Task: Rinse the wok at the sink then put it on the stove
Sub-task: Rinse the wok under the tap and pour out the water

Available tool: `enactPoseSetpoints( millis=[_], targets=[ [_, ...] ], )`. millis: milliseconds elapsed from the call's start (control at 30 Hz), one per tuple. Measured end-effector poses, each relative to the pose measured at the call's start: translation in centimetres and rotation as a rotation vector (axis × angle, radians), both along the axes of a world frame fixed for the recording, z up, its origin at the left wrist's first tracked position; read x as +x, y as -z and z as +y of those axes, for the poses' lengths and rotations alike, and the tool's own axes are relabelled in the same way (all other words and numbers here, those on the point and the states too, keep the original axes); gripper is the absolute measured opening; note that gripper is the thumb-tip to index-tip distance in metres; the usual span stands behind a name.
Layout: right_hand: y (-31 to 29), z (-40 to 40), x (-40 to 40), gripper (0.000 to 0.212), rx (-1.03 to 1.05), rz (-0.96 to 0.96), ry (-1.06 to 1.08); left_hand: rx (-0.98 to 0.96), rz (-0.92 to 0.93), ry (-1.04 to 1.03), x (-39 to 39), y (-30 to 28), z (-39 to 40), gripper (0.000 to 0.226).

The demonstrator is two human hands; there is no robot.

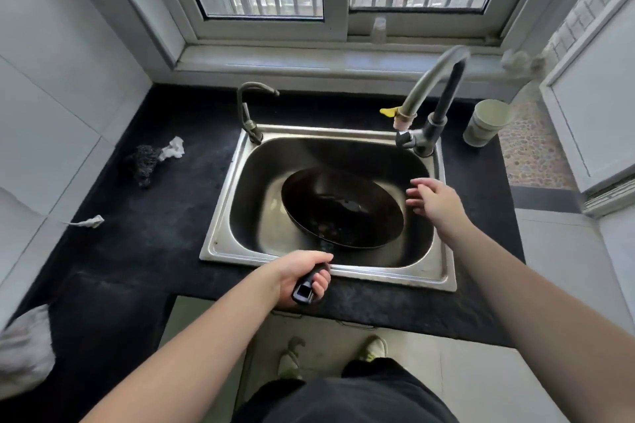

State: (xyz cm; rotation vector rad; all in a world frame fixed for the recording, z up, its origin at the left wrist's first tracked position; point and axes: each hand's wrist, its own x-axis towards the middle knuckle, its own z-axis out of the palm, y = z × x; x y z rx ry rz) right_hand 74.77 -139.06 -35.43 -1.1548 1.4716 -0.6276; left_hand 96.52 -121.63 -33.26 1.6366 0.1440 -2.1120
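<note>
A person is standing at a steel sink (223, 216) set into a dark countertop (137, 233) under a window, seen from above. A black wok (342, 208) is sitting inside the basin, tilted slightly, with its long handle (311, 285) reaching toward the near rim. The left hand (304, 276) is gripping that handle, fingers wrapped around it, just over the sink's near edge. The right hand (433, 197) is hovering over the right side of the basin, just beside the wok's rim, fingers spread and relaxed, holding nothing. At the far right corner of the sink a tall curved faucet (431, 86) is rising, its base lever (405, 137) facing the basin; a smaller tap (251, 110) is standing at the far left corner. No water is visibly running. A pale cup (488, 122) is sitting to the right of the faucet, and a dark scrubber (144, 161) with crumpled paper is lying on the counter to the left.

This appears to be the start of the rinsing step. The next move is likely calling for the right hand to reach far to the faucet lever and open the water while the left is holding the wok steady. The stove is out of view.
</note>
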Motion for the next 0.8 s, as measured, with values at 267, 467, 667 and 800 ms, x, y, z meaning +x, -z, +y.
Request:
enactPoseSetpoints(
  millis=[267, 467, 667, 800],
  targets=[
    [-1.3, -7.3, 2.4, 0.042, -0.236, 0.251, -0.191, 0.017, -0.031, -0.019, -0.4, -1.9, -2.0, 0.027],
    [-0.1, -9.9, 3.0, 0.044, -0.347, 0.425, -0.247, 0.058, -0.039, 0.032, 0.7, -2.0, -2.4, 0.026],
    [-0.4, -10.2, 2.4, 0.024, -0.577, 0.528, -0.401, 0.066, -0.039, 0.076, 1.0, -1.8, -2.1, 0.03],
    [-0.2, -10.9, 2.2, 0.016, -0.652, 0.602, -0.506, 0.063, -0.036, 0.069, 0.6, -1.9, -2.3, 0.031]
  ],
)
